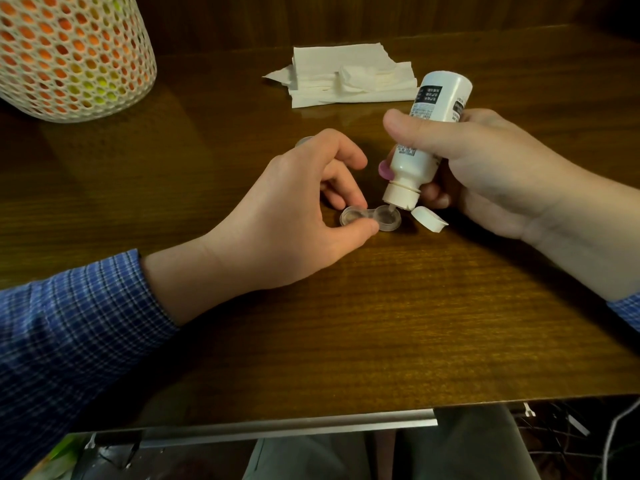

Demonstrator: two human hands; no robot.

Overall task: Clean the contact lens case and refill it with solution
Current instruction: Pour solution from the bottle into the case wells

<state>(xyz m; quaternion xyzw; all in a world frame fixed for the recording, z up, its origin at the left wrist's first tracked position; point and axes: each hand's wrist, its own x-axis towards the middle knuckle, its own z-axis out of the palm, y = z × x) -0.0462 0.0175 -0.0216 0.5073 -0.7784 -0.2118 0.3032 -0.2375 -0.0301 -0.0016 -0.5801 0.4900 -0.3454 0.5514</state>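
A clear two-well contact lens case [388, 220] lies on the wooden table [346, 306] with both wells uncapped. My left hand [298, 216] pinches its left well between thumb and fingertips. My right hand [485, 168] grips a white solution bottle [422, 140], tipped nozzle-down. The nozzle tip sits just over the right well. The bottle's flip cap [428, 219] hangs open at its lower right. A purple lid [384, 169] shows behind the bottle, and part of another lid [304, 141] peeks out behind my left hand.
A stack of white paper tissues [346, 74] lies at the back of the table. A white mesh container [72, 53] with orange and yellow contents stands at the back left. The table's front edge has a metal rail [287, 429].
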